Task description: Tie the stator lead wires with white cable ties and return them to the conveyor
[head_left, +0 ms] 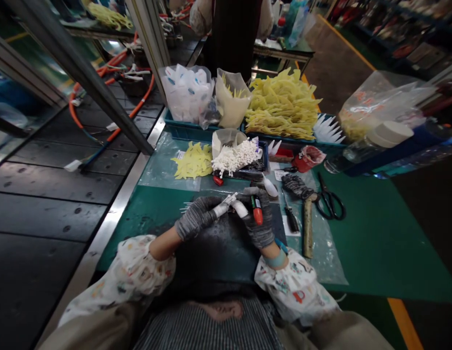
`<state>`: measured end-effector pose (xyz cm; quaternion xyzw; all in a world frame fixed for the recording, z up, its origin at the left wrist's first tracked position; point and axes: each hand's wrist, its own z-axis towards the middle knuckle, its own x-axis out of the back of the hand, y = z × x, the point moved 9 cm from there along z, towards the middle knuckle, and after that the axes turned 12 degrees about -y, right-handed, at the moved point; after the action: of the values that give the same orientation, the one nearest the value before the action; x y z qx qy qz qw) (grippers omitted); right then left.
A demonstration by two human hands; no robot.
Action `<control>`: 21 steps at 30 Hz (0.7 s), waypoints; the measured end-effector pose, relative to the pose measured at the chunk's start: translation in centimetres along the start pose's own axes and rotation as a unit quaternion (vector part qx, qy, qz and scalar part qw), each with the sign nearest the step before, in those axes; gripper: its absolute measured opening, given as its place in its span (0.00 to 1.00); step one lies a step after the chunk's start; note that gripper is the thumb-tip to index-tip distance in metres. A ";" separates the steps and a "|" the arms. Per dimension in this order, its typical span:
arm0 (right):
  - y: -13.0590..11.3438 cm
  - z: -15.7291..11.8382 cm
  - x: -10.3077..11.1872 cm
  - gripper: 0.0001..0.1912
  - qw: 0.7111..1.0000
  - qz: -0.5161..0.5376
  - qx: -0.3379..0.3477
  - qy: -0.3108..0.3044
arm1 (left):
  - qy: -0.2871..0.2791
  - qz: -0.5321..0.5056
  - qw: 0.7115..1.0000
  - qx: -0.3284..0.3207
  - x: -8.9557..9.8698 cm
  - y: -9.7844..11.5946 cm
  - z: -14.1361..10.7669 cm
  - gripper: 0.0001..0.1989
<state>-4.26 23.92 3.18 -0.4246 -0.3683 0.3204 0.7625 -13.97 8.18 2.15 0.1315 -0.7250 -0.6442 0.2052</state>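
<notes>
My left hand (pixel 199 216), in a grey glove with white-wrapped fingertips, is closed on a small bunch of thin white sticks (pixel 230 198) in front of me. Close beside it on the right, my right hand (pixel 260 218), gloved the same way, has its fingers curled round a marker with a red cap (pixel 257 210). The wrapped fingertips of both hands nearly meet at the sticks. Beyond them lie a heap of white-tipped swabs (pixel 236 156) and a pile of yellow pieces (pixel 194 161). More thin white sticks (pixel 185 207) lie left of my left hand.
Scissors (pixel 331 199), a hammer (pixel 307 226) and a screwdriver (pixel 291 216) lie to the right on the green table (pixel 386 243). Teal trays (pixel 189 131) with bags and yellow pieces line the back. A metal post (pixel 98 87) slants at left; a person stands opposite.
</notes>
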 end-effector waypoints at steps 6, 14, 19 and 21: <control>0.0 0.1 -0.1 0.14 1.000 0.001 0.004 -0.008 | 0.040 0.064 0.997 -0.016 0.3 -0.2 -0.1 0.20; 0.2 -0.4 0.1 0.17 0.998 -0.049 0.029 0.029 | 0.075 0.092 0.992 -0.038 0.3 0.0 -0.1 0.17; 0.6 -0.4 0.1 0.18 0.999 -0.042 0.016 0.016 | 0.059 0.045 0.997 -0.015 0.2 -0.6 0.0 0.22; 0.3 -0.3 0.3 0.18 0.999 -0.037 0.019 0.015 | 0.062 0.038 0.997 -0.008 0.2 -0.7 0.0 0.24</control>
<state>-3.91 24.14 2.83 -0.4011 -0.3664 0.2923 0.7870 -14.24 8.01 1.44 0.1413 -0.7102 -0.6325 0.2750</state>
